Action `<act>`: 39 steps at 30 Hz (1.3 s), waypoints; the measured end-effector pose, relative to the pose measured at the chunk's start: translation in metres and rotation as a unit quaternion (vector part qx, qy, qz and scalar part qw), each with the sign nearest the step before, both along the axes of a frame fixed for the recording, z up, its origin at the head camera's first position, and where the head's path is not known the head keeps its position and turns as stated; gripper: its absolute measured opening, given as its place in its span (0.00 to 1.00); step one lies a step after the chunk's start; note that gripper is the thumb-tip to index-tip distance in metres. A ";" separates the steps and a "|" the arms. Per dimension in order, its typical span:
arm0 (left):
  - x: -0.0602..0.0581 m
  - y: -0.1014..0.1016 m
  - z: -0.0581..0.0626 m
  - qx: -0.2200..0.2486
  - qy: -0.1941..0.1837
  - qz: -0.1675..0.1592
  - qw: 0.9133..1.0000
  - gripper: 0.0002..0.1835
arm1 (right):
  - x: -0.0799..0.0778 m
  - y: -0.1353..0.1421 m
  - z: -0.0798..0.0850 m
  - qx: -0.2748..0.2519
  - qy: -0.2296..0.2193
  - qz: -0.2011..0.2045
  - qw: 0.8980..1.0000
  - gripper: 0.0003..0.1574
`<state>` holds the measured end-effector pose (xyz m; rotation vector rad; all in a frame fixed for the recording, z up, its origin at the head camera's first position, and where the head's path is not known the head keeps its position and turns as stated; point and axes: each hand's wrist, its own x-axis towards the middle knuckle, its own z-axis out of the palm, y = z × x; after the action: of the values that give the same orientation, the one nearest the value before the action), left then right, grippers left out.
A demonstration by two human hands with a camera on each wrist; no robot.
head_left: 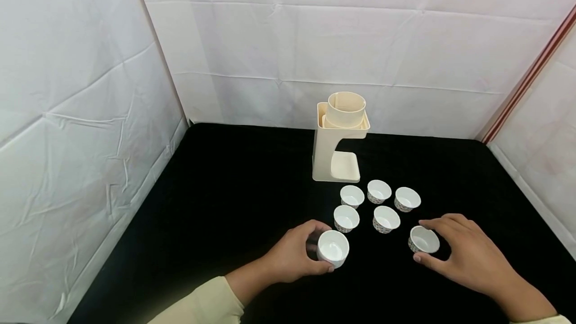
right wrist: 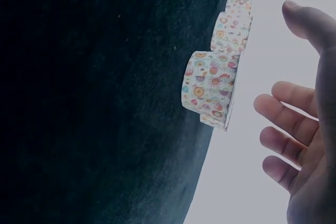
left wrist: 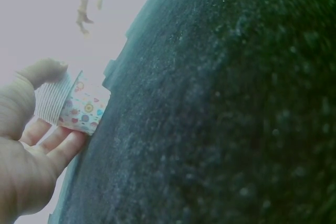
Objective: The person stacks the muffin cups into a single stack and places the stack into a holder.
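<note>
My left hand (head_left: 294, 254) grips a stack of nested paper baking cups (head_left: 333, 246), thumb on one side and fingers on the other. Many ridged white rims and a colourful printed wall on the lowest cup (left wrist: 84, 106) show in the left wrist view. The stack sits low over the black cloth. My right hand (head_left: 468, 249) hovers with thumb and fingers spread about a single baking cup (head_left: 424, 240) standing upright. In the right wrist view the relaxed fingers (right wrist: 283, 119) stand apart from the printed cup (right wrist: 210, 85).
Several more upright baking cups (head_left: 386, 219) stand in loose rows beyond and between the hands. Behind them is a cream coffee-maker-shaped stand (head_left: 323, 156) with a round top cup (head_left: 345, 109). White cloth walls (head_left: 288, 44) border the black table cloth (head_left: 234, 179).
</note>
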<state>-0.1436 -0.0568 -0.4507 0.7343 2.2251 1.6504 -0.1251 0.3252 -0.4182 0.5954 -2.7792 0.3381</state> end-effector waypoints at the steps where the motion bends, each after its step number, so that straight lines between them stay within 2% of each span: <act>1: 0.000 0.000 0.000 -0.001 0.000 0.000 1.000 0.34 | 0.000 0.001 0.000 0.000 -0.003 -0.003 1.000 0.45; 10: 0.000 0.000 0.001 -0.007 0.004 -0.002 1.000 0.34 | -0.004 0.006 -0.005 0.003 -0.035 -0.031 0.999 0.49; 26: -0.001 -0.001 0.000 -0.011 0.004 -0.004 1.000 0.34 | -0.006 0.006 -0.010 0.011 -0.074 -0.044 0.996 0.51; 39: 0.000 -0.001 0.001 -0.007 -0.003 -0.003 1.000 0.34 | -0.009 0.006 -0.012 0.014 -0.085 -0.063 0.994 0.53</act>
<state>-0.1440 -0.0576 -0.4501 0.7310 2.2252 1.6307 -0.1342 0.3313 -0.4304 0.4111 -2.9714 0.3371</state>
